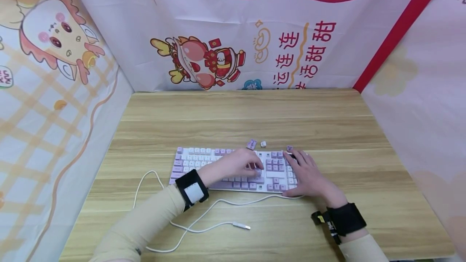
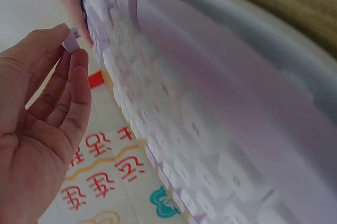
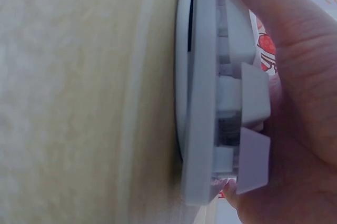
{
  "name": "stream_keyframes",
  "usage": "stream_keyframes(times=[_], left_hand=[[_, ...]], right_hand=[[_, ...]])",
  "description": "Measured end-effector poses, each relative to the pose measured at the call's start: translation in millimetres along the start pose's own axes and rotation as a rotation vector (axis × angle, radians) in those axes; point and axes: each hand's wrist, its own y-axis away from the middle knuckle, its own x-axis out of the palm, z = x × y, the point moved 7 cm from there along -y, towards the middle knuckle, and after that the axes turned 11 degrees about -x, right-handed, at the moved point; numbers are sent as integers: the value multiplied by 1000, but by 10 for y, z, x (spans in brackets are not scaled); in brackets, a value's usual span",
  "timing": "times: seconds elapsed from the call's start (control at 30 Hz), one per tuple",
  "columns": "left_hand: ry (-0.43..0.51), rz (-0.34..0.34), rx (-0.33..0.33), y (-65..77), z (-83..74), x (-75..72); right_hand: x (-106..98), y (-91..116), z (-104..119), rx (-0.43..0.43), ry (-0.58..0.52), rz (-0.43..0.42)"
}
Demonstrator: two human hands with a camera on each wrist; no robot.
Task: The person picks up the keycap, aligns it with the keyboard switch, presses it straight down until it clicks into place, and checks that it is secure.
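Note:
A white and purple keyboard point(image 1: 204, 159) lies on the table, with bare switches showing in a few spots. Over its right-middle part, my left hand point(image 1: 238, 163) pinches a small purple keycap point(image 2: 70, 44) between thumb and fingertips; the left wrist view shows the cap held apart from the keys. My right hand point(image 1: 309, 175) spans the keyboard's right end, fingers at the far edge and thumb at the near edge, gripping it. From the side, the right wrist view shows raised keys point(image 3: 254, 161) beneath that palm.
Beyond the keyboard lie a larger purple keycap point(image 1: 251, 144), a white keycap point(image 1: 263, 144) and a small purple keycap point(image 1: 289, 148). A white cable point(image 1: 218, 202) loops in front, ending in a USB plug point(image 1: 241, 226). Printed cloth point(image 1: 218, 15) walls in the wooden table point(image 1: 233, 120).

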Motion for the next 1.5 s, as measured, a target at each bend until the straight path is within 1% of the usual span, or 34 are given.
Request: stream_keyframes(times=[0.13,0.3,0.37,0.53,0.67,0.83,1.07,1.3,1.5], left_hand=[[-47,26,0,39,-84,101],[-100,23,25,75,-160,183],[-118,18,37,79,-176,216],[-148,-2,42,82,-202,271],[-159,14,29,95,-231,310],[-179,27,17,109,-243,331],[-210,10,18,108,-223,317],[-191,20,6,105,-226,323],[-186,6,-4,109,-211,322]], right_hand=[[-1,2,2,-5,3,-1],[1,-1,0,-4,10,-3],[1,-1,0,-3,11,-4],[-5,1,7,-8,14,-9],[-12,1,12,-14,15,-16],[-29,5,23,-24,17,-32],[-37,11,37,-34,21,-44],[-30,7,27,-27,20,-38],[-23,0,26,-36,32,-39]])
